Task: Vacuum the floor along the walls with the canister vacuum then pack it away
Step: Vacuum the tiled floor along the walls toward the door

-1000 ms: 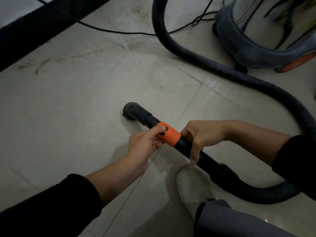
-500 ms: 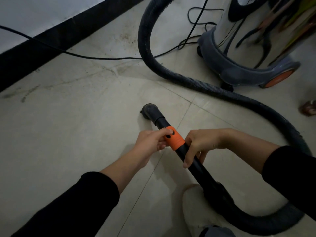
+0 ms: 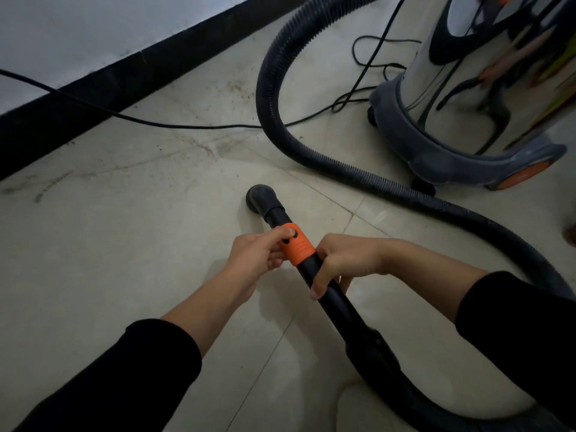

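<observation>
Downward, head view. Edges: a black baseboard (image 3: 93,98) under a pale wall (image 3: 93,35) runs along the upper left; open tiled floor (image 3: 109,260) lies between it and the hands. Obstructions: a ribbed hose (image 3: 271,98) loops from the canister vacuum (image 3: 467,120) at upper right round to the wand (image 3: 336,300); a thin power cord (image 3: 156,123) trails across the tiles near the baseboard. Wand: its round nozzle (image 3: 260,199) rests on the floor, centre frame. Left hand (image 3: 258,257) pinches the orange collar (image 3: 297,247), thumb on top; right hand (image 3: 343,263) wraps the black tube just behind it. Canister: steel drum, contents not visible.
</observation>
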